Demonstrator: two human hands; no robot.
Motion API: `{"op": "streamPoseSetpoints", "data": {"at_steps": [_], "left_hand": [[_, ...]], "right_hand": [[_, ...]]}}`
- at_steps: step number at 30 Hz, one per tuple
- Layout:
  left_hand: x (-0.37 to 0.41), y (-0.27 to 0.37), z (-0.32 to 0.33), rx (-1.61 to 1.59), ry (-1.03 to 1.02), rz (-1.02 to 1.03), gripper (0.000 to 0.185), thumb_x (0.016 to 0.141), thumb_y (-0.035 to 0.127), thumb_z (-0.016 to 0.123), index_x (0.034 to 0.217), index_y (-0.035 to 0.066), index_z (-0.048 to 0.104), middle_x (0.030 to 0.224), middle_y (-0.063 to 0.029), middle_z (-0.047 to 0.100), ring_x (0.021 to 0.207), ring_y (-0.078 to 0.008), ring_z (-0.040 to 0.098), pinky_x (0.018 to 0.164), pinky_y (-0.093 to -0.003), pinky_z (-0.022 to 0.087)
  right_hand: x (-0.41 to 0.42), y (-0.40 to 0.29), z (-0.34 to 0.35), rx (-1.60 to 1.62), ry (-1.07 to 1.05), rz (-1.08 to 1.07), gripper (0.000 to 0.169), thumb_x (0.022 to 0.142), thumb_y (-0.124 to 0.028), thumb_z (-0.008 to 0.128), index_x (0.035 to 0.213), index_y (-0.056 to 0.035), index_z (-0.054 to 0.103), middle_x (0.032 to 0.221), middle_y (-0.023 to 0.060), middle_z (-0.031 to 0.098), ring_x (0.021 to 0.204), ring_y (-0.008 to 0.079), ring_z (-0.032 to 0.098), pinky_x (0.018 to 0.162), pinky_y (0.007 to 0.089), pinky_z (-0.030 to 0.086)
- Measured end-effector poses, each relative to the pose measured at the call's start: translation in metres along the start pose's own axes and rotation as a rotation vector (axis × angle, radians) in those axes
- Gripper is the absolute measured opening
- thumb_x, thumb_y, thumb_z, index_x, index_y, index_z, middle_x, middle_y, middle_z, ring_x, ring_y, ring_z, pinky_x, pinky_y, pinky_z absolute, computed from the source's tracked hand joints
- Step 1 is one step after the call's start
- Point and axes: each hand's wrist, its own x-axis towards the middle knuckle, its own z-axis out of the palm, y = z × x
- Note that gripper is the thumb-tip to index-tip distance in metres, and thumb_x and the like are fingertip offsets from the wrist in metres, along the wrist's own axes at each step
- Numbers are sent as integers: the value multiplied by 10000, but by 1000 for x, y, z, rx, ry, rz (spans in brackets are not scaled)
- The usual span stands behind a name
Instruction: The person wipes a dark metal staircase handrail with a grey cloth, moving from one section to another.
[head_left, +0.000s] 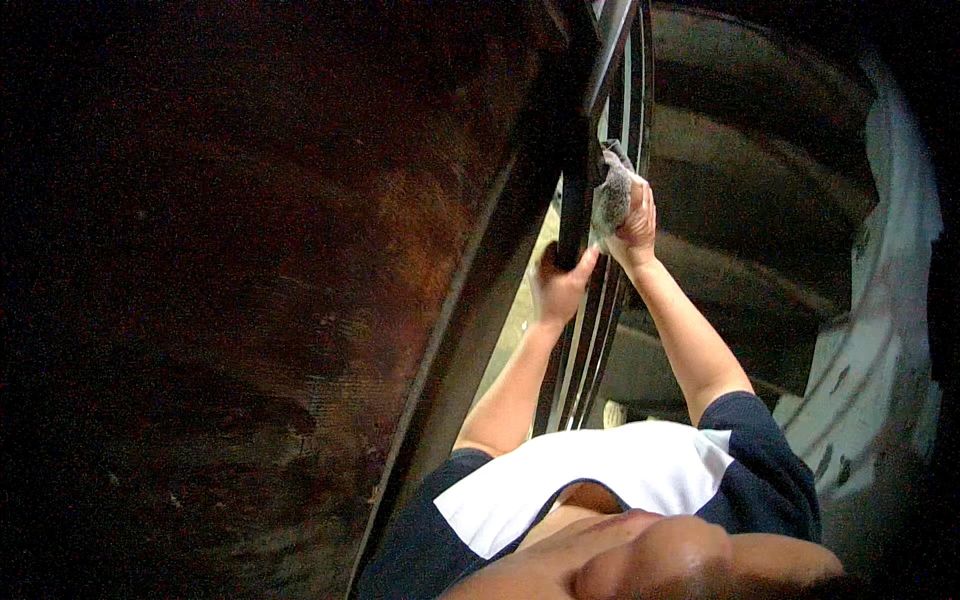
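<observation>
My right hand (639, 221) is closed around a grey, fuzzy-looking cloth or pad (613, 196), partly wrapped in something pale. A short dark piece (616, 150) sticks out at its upper end; I cannot tell what it is. Just below and to the left, my left hand (559, 292) is at the lower end of a black bar (575, 202). Its thumb lies to the right of the bar, and its fingers, dark and blurred, are to the left. Both hands are close to long metal trim strips (637, 82) running past them.
A large dark brown panel (262, 262) fills the left side, with a straight raised edge (439, 322). To the right is a dark, broadly banded surface (750, 180) beside a pale blue-grey curved area (862, 375). A bright strip of floor (517, 319) shows beyond my left forearm.
</observation>
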Motion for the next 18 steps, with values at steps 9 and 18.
{"op": "streamPoseSetpoints", "data": {"at_steps": [9, 18], "left_hand": [[3, -6, -4, 40, 22, 13, 149, 820, 152, 673, 744, 25, 652, 594, 26, 571, 525, -78, 512, 503, -259, 408], [3, -5, -7, 74, -13, -85, 196, 778, 174, 698, 782, -15, 643, 662, -53, 643, 601, -121, 589, 571, -291, 461]], "right_hand": [[2, -15, -7, -338, -52, -166, 659, 646, -115, 725, 1230, -41, 430, 1133, 179, 509, 1081, 376, 479, 937, 422, 395], [26, 2, 1, -403, -56, -342, 688, 638, -98, 736, 1254, -61, 431, 1175, 149, 507, 1071, 343, 498, 942, 411, 404]]}}
